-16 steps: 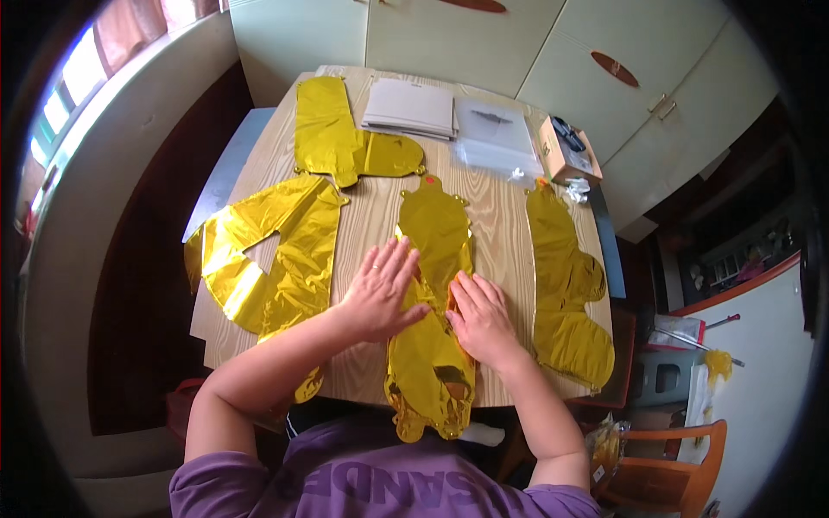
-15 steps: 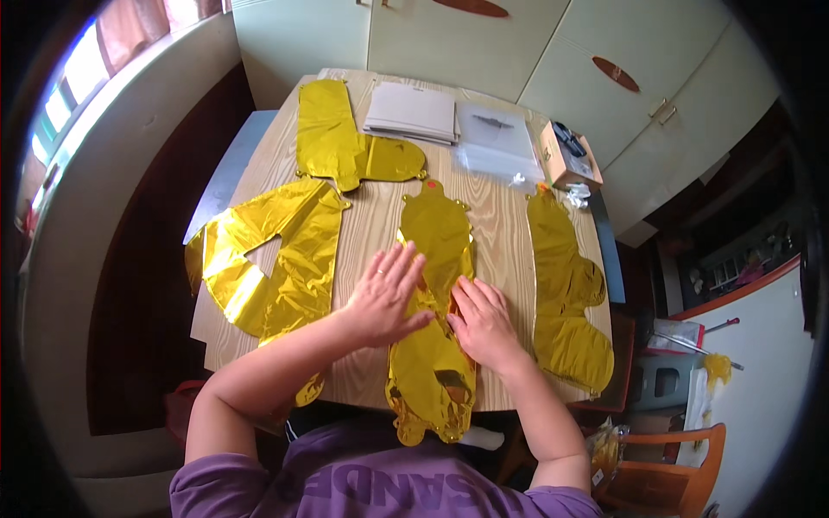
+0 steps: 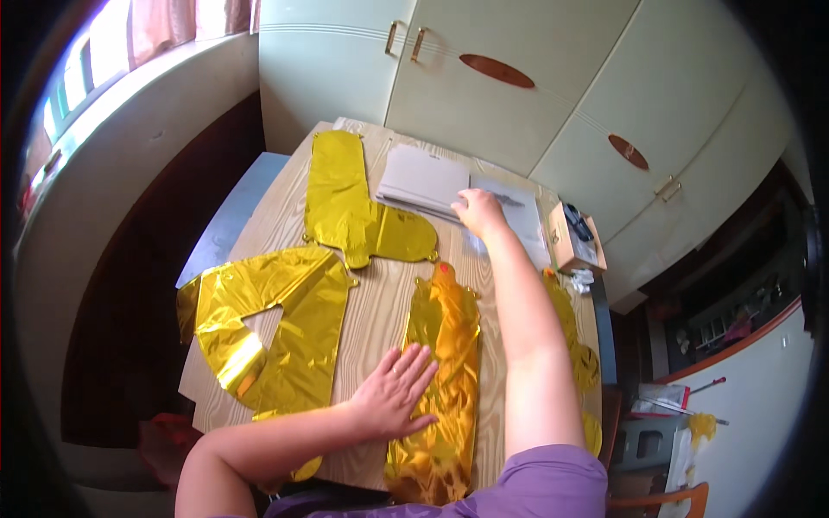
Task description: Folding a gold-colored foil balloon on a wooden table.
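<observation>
My left hand (image 3: 395, 394) lies flat, fingers stretched, against the left edge of a long gold foil balloon (image 3: 445, 363) in front of me. The balloon is flat and uninflated, with small tabs and a red spot at its far end. My right hand (image 3: 480, 212) is stretched far forward at the right edge of a stack of pale cardboard sheets (image 3: 425, 177). Its fingers are curled together; whether they pinch a sheet is hidden. Flat gold foil balloons lie at left: a four-shaped one (image 3: 306, 324) and an L-shaped one (image 3: 341, 194).
Another gold balloon (image 3: 591, 367) lies at right, partly behind my right arm. Clear plastic bags (image 3: 528, 216) lie beside the cardboard. A small box (image 3: 573, 242) holding dark items stands at the table's right edge. Pale cabinets (image 3: 492, 112) stand beyond the wooden table (image 3: 371, 345).
My right hand has left the middle balloon and reached forward to the cardboard stack. My left hand stays flat by the balloon, which now looks more crinkled and orange. The view has tilted upward.
</observation>
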Available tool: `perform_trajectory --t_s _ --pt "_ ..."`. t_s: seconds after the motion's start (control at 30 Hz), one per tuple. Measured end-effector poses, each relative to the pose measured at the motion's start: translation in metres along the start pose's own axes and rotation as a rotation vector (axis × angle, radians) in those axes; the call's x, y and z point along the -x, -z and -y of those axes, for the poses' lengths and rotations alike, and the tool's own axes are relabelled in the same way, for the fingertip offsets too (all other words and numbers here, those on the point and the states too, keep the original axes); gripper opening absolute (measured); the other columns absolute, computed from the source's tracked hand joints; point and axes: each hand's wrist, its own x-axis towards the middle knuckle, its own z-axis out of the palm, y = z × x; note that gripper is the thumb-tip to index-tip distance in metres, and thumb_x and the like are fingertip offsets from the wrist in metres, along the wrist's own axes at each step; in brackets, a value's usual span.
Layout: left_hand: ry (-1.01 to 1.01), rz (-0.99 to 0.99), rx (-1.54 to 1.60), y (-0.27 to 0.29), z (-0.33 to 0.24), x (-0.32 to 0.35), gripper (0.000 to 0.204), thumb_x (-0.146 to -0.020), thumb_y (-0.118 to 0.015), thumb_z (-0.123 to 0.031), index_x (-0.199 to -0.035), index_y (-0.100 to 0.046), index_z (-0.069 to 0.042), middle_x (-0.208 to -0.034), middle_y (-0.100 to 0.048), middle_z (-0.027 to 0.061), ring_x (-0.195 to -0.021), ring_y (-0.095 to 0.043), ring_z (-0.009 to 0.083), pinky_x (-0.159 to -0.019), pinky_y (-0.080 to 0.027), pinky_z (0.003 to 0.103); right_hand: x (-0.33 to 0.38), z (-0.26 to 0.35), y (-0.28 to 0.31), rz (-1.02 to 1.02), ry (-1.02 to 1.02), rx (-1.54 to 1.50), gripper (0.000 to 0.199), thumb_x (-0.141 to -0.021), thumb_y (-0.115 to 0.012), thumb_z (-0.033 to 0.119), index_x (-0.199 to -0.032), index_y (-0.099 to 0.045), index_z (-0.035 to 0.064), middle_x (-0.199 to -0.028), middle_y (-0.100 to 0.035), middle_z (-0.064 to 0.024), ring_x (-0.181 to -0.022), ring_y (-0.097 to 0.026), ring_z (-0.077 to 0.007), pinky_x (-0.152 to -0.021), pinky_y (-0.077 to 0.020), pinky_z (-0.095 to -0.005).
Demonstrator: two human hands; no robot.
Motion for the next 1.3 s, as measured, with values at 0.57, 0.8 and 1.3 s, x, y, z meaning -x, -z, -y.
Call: perform_trajectory --t_s 0.57,0.8,1.3 --pt "0.014 -0.037 0.13 0.006 0.003 0.0 0.088 -0.098 -0.047 -0.063 -0.153 -0.036 0.006 -0.158 -0.036 0.0282 -0.152 -0.028 0.0418 -0.124 -0.017 0.055 -0.082 0.04 -0.03 0.381 0.305 0.442 0.018 -0.084 -0.072 0.02 -0.092 -0.076 0.0048 -0.098 -0.074 -0.0188 -0.094 -0.072 -0.0371 -0.085 -0.0587 -0.0449" --pt "0.011 -0.051 0.146 0.007 0.003 0.0 0.088 -0.098 -0.047 -0.062 -0.153 -0.037 0.005 -0.16 -0.035 0.0282 -0.152 -0.027 0.0418 -0.124 -0.017 0.055 -0.055 0.015 -0.067 -0.178 0.074 0.294 0.016 -0.091 -0.055 0.017 -0.089 -0.068 0.0084 -0.087 -0.074 -0.0121 -0.082 -0.072 -0.0342 -0.074 -0.0573 -0.0491" --pt "0.066 -0.068 0.355 -0.004 0.008 0.003 0.096 -0.096 -0.038 -0.075 -0.162 -0.02 -0.006 -0.169 -0.003 0.0263 -0.157 -0.004 0.0416 -0.126 -0.006 0.055 0.037 0.015 0.007 -0.509 0.326 0.375 0.006 -0.088 -0.057 0.008 -0.085 -0.052 0.0108 -0.076 -0.065 -0.0077 -0.071 -0.068 -0.0272 -0.064 -0.0534 -0.0414"
